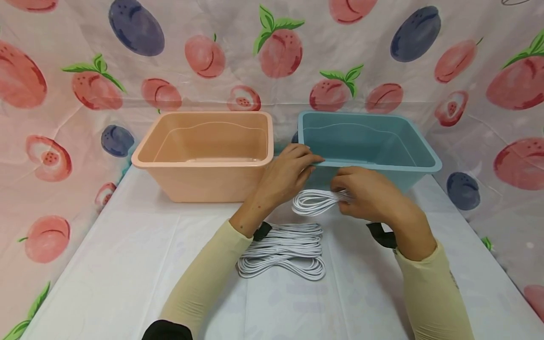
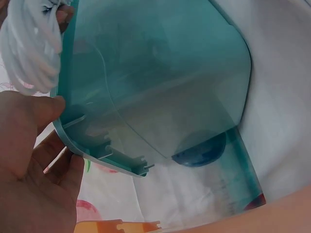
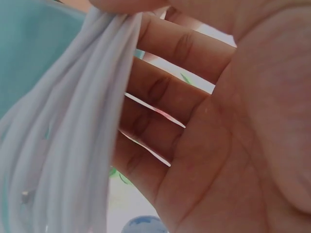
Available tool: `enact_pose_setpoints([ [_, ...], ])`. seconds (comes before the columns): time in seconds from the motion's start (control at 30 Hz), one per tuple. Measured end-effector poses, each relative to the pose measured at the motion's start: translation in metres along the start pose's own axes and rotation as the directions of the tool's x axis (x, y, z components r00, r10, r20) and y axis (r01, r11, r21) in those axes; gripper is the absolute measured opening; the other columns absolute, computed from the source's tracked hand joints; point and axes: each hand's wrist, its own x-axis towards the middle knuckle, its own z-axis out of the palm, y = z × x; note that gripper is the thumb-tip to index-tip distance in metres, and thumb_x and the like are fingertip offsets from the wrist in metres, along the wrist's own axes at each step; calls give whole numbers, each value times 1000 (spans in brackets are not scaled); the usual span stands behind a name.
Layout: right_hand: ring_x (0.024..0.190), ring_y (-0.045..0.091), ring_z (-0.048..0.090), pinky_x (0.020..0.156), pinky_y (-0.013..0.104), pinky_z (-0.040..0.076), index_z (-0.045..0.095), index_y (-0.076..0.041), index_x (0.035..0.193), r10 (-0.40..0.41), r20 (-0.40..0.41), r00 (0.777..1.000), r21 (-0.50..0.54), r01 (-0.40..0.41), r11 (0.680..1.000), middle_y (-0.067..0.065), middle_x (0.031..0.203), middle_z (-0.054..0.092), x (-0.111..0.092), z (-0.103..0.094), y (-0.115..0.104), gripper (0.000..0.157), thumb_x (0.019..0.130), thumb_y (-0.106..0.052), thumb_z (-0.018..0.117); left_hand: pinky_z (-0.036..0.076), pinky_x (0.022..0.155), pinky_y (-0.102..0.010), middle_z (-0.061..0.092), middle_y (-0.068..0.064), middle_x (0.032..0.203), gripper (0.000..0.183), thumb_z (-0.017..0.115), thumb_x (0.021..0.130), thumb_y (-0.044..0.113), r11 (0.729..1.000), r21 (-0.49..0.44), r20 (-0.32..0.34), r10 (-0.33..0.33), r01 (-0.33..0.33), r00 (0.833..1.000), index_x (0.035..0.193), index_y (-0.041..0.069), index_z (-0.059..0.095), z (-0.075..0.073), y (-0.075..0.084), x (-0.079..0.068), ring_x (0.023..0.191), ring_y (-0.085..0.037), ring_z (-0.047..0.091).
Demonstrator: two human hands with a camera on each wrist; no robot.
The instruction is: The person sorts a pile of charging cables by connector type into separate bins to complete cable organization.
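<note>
My left hand (image 1: 285,174) pinches the near-left rim of a teal plastic bin (image 1: 352,134), thumb on one side of the edge and fingertips under it in the left wrist view. Just in front of that bin, my right hand (image 1: 374,196) holds a looped bundle of white cable (image 1: 313,203) between thumb and fingers. In the right wrist view the cable strands (image 3: 73,121) hang down from the pinch. More coiled white cable bundles (image 1: 293,243) lie stacked on the table below my hands, partly covered by the left wrist.
A peach plastic bin (image 1: 208,184) stands to the left of the teal one, close to my left forearm. Both bins sit on a white-covered table (image 1: 127,264). Behind and at the sides hangs a fruit-print cloth (image 1: 238,56).
</note>
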Motion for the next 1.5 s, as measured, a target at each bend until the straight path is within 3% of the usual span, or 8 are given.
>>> enact_pose_setpoints([
  [0.43,89,20,63,81,45,59,80,-14,104,32,-33,999,20,-31,999,0,102,69,-13,-17,0,25,80,-6,82,47,110,-30,69,-1,124,26,64,107,15,1000,-2,1,3,-3,1000,130,18,77,-1,1,0,128,-20,56],
  [0.7,92,21,63,81,46,59,80,-13,107,17,-143,990,18,-14,1000,1,104,69,-22,-26,2,29,79,-6,84,45,112,-30,69,-1,126,26,63,108,16,1000,8,11,8,-8,1000,131,18,76,0,0,0,129,-20,56],
  [1.0,92,21,62,79,45,57,78,-8,105,-91,-345,934,-1,97,995,2,102,68,-26,-31,10,31,77,3,84,44,113,-30,69,-1,126,27,64,108,16,1000,5,24,-9,9,1000,131,18,76,0,1,0,129,-20,55],
  [1.2,99,23,61,86,43,55,77,-3,109,-86,-395,915,-18,86,996,7,107,69,-27,-34,14,32,79,5,85,45,113,-30,69,-2,127,26,63,108,17,999,7,27,-34,33,999,130,16,76,0,1,0,130,-20,55],
  [1.5,99,28,61,90,30,44,77,0,111,-145,-502,852,-29,151,988,12,107,69,-23,-34,22,36,76,10,85,49,111,-32,68,-3,131,23,63,108,19,998,32,25,-61,61,998,125,13,77,0,1,0,134,-20,53],
])
